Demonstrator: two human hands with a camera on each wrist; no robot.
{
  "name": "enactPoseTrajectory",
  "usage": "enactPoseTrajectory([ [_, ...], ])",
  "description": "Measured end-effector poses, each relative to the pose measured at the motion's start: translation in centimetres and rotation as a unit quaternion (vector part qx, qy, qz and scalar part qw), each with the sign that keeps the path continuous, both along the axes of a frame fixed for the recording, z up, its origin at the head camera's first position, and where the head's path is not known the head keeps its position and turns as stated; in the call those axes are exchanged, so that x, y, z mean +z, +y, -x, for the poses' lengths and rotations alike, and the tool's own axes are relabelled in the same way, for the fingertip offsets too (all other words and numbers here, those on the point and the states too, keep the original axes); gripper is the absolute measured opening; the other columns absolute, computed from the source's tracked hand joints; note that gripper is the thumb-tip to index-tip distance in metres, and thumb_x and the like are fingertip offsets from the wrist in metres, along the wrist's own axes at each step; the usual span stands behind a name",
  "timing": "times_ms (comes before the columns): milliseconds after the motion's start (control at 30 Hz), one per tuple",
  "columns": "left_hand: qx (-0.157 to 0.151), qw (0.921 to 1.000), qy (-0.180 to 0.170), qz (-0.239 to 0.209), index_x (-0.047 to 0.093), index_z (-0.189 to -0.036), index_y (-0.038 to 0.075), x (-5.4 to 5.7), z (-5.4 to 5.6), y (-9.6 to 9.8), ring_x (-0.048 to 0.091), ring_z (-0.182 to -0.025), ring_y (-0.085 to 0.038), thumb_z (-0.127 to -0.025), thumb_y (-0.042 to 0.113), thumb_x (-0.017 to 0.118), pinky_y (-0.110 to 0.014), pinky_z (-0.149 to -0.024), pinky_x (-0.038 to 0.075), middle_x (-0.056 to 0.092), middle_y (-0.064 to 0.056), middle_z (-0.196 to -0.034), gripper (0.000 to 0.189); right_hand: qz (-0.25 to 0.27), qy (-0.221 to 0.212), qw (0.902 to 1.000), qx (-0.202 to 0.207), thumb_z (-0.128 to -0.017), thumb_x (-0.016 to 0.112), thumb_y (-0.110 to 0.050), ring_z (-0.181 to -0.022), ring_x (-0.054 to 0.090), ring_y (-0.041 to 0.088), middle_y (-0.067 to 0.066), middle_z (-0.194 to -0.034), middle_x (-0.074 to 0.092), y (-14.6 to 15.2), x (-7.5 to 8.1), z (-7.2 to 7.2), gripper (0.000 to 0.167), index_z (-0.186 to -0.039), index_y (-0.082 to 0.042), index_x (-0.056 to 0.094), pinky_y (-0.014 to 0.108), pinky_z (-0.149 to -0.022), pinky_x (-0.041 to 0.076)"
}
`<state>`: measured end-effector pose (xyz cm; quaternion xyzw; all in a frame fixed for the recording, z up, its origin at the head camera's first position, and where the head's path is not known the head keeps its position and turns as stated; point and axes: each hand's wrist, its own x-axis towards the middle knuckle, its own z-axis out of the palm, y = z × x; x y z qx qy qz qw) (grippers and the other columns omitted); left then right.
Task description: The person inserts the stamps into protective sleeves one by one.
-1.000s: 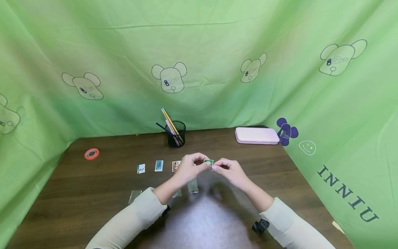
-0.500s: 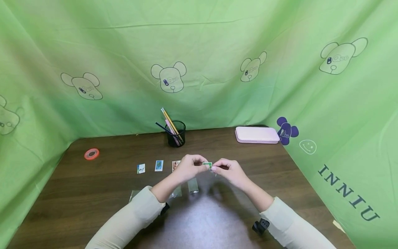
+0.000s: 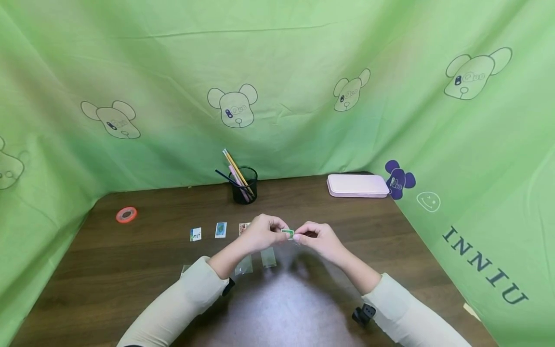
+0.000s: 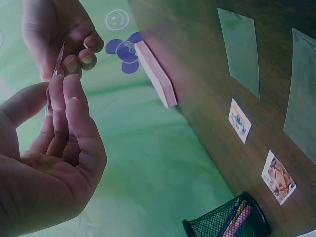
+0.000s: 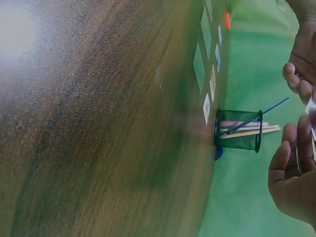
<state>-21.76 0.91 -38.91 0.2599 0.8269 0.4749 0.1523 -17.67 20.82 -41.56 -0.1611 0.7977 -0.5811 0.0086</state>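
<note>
A small green stamp (image 3: pixel 288 233) is pinched between thumb and fingers of my left hand (image 3: pixel 262 233), above the table. Close against its right side, the thumb and forefinger of my right hand (image 3: pixel 321 239) pinch something thin and see-through, like a clear sleeve; a pale edge (image 5: pixel 310 104) of it shows in the right wrist view. Fingers hide most of both. On the table beyond lie a white-and-blue stamp (image 3: pixel 195 234), a blue stamp (image 3: pixel 220 230) and a brown stamp (image 4: pixel 279 178). Another stamp (image 4: pixel 239 122), hidden by my left hand in the head view, shows in the left wrist view.
Clear plastic sleeves (image 3: pixel 268 258) lie in a row nearer me, partly under my left forearm. At the back stand a black mesh pen cup (image 3: pixel 244 192) with pencils and a pink case (image 3: pixel 358 185). A red-orange round roll (image 3: pixel 126 215) lies far left.
The green stamp has sunk slightly and tipped flatter, so less of its face shows. Both hands keep their pinch close together. The head view has shifted a little.
</note>
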Motion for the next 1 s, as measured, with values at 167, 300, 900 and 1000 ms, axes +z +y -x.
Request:
enactPoseTrajectory([
  [167,-0.007,0.9987,0.029,0.04,0.071,-0.082,0.011,0.3,-0.1,-0.2,0.052,-0.059,-0.007,-0.081,0.014,0.072,-0.024,-0.052,0.041,0.061,0.006,-0.064,0.003,-0.001,-0.011,0.9999,0.008,-0.085,0.066,0.0,-0.066,0.056,0.004,0.005,-0.075,0.062,-0.6,1.5,-0.8,0.008,-0.088,0.007,0.068,0.02,-0.061,0.047],
  [300,-0.013,0.9979,0.037,0.051,0.072,-0.083,0.012,0.4,-0.1,-0.4,0.055,-0.059,-0.006,-0.08,0.014,0.072,-0.023,-0.053,0.043,0.064,0.006,-0.066,0.003,0.002,-0.02,0.9997,0.01,-0.085,0.066,-0.001,-0.064,0.055,0.005,0.01,-0.072,0.063,-0.8,1.5,-1.0,0.007,-0.087,0.006,0.067,0.019,-0.059,0.046],
  [900,-0.037,0.9956,0.037,0.077,0.074,-0.087,0.013,0.2,-0.3,-0.6,0.065,-0.06,-0.011,-0.086,0.018,0.068,-0.024,-0.054,0.048,0.069,0.004,-0.068,0.008,-0.013,-0.018,0.9997,-0.009,-0.083,0.068,-0.003,-0.067,0.054,0.003,0.004,-0.076,0.064,-0.7,1.3,-1.1,0.007,-0.085,0.004,0.068,0.02,-0.06,0.045],
  [1000,-0.04,0.9958,0.028,0.078,0.074,-0.084,0.012,0.3,-0.1,-0.5,0.066,-0.062,-0.012,-0.086,0.018,0.069,-0.023,-0.055,0.049,0.069,0.004,-0.069,0.008,-0.009,-0.016,0.9998,-0.006,-0.083,0.068,-0.002,-0.067,0.054,0.004,0.007,-0.077,0.065,-0.8,1.4,-1.1,0.006,-0.085,0.004,0.067,0.02,-0.061,0.046],
])
